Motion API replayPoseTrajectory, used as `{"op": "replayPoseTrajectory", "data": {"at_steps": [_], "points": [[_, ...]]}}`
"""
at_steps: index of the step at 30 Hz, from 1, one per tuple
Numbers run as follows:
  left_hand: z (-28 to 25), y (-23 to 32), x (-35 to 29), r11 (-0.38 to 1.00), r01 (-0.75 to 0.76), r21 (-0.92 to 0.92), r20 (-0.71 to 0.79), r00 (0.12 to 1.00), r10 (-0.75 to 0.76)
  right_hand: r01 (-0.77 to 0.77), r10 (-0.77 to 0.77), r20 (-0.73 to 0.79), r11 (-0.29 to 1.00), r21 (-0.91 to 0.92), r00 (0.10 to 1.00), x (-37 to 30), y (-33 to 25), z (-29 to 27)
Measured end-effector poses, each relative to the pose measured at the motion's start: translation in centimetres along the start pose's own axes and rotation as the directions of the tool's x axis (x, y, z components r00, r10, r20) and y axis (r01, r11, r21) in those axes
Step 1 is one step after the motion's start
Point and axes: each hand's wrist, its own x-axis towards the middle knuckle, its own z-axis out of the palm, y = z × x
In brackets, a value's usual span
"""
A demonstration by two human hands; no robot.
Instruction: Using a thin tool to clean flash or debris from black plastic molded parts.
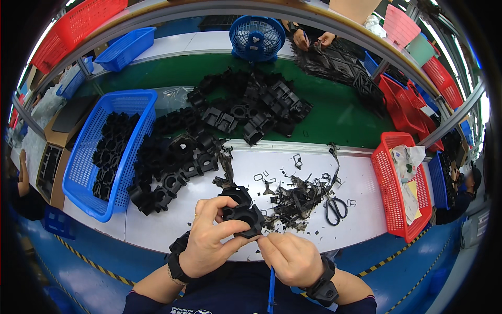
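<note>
My left hand [206, 243] is closed around a black molded plastic part [244, 217] with round openings, held above the white table's near edge. Against the part's lower right corner, the fingertips of my right hand [293, 257] are pinched together. A slim blue stick [271, 290] runs down from below my right hand; its upper end is hidden by the fingers, so its kind is unclear. To the right of the part lies a heap of black plastic scraps [295, 201], with black-handled scissors [335, 210] beside it. Similar black parts [178, 167] are piled to the left.
A blue basket [73, 170] of black parts stands left, a red basket [384, 183] with papers and bags right. More parts [256, 104] lie on the green belt [340, 123]. Behind are a blue fan [257, 39] and another person's hands [314, 39]. A shelf rail [209, 10] crosses above.
</note>
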Motion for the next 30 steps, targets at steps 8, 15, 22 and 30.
{"op": "replayPoseTrajectory", "data": {"at_steps": [8, 15, 22, 30], "points": [[-0.1, -0.5, -0.1, 0.979, 0.087, -0.183, 0.087, 0.994, -0.072, -0.148, 0.168, -0.139, 0.979, 0.143, 0.976, 0.2, 1.7, 0.3], [-0.8, -0.1, 0.3, 0.970, 0.142, -0.196, 0.114, 0.986, -0.121, -0.217, 0.277, -0.126, 0.908, 0.359, 0.953, -0.1, 0.6, -0.4], [-0.4, -0.1, 0.3, 0.982, 0.086, -0.166, 0.101, 0.992, -0.070, -0.045, 0.066, -0.110, 0.983, 0.179, 0.992, -0.7, 0.9, -0.3], [-0.4, -0.1, 0.5, 0.986, 0.053, -0.159, 0.166, 0.986, -0.027, 0.015, -0.015, 0.002, 0.998, 0.060, 1.000, -0.5, 0.9, -0.7]]}}
